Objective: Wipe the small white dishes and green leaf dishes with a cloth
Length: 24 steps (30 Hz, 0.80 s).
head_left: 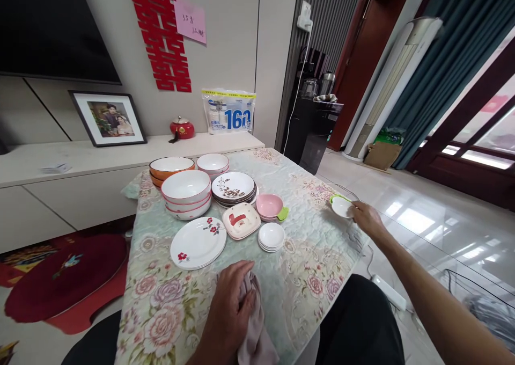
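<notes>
My left hand (234, 301) is closed around a greyish-pink cloth (255, 327) at the near side of the table. Out at the table's right edge, my right hand (365, 217) grips a small white dish with a green rim (341, 206). Between the hands stand small white dishes (271, 236), stacked. Behind them are pink leaf-handled bowls (269, 206) and squarish plates with a red figure (241, 221). White oval plates with red flowers (198, 242) lie beyond my left hand.
Farther back are white bowls with pink rims (187, 188), orange bowls (172, 164) and brown-patterned plates (233, 186). A floral cloth covers the table (161, 306). A white cabinet (161, 153) stands behind; a red stool (68, 279) is at left, a power strip (389, 292) on the floor at right.
</notes>
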Motion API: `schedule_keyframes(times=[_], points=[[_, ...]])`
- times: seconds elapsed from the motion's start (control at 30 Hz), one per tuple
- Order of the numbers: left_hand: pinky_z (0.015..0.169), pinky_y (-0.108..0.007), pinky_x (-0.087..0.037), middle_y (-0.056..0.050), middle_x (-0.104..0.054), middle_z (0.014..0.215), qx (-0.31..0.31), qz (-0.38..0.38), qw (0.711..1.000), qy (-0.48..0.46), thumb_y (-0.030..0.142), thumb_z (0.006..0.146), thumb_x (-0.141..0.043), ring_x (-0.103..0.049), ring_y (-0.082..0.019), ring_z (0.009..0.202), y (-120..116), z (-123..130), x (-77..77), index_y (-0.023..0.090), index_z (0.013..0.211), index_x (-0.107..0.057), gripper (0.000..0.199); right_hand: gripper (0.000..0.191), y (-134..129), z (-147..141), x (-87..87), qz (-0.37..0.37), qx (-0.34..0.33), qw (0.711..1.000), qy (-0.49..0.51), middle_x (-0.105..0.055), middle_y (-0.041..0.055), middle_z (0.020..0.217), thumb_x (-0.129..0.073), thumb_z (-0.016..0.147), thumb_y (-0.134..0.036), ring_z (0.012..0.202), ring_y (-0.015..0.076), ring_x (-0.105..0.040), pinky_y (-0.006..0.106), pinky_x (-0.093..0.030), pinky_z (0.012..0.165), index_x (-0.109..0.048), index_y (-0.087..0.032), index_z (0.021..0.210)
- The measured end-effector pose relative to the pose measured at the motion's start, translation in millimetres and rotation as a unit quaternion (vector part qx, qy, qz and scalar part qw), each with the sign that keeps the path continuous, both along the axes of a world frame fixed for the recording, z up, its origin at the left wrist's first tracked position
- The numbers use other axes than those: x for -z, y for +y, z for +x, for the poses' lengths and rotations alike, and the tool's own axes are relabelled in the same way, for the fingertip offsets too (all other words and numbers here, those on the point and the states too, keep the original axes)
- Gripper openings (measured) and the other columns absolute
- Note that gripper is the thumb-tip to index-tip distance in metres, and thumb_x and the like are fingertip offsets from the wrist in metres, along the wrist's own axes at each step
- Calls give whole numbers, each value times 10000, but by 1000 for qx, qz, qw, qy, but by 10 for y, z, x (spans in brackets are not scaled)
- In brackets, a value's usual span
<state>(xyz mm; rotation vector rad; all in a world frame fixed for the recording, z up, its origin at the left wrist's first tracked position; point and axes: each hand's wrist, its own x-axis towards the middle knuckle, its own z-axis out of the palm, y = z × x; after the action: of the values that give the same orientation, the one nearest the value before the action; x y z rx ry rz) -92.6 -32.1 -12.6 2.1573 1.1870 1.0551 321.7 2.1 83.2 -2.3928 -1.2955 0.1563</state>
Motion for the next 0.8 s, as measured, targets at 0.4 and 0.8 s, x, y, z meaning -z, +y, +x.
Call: schedule_keyframes(times=[0.4, 0.8], points=[[910, -480, -562, -109, -686, 1169, -5, 22, 1000, 6, 206, 838, -528, -645, -282, 1079, 43, 0, 55, 224, 1196, -647, 378, 292, 480, 741, 280, -166, 106, 979, -46, -616, 92, 1256, -585, 975, -350, 1048, 208, -636, 410, -553, 896, -612, -191, 1218], [895, -474, -569, -113, -694, 1148, 0, 23, 1000, 13, 216, 842, -538, -652, -283, 1066, 47, 0, 19, 219, 1175, -664, 356, 354, 585, 616, 337, -154, 73, 978, -118, -694, 242, 1146, -437, 952, -268, 1050, 345, -674, 374, -499, 778, -729, -105, 1068]])
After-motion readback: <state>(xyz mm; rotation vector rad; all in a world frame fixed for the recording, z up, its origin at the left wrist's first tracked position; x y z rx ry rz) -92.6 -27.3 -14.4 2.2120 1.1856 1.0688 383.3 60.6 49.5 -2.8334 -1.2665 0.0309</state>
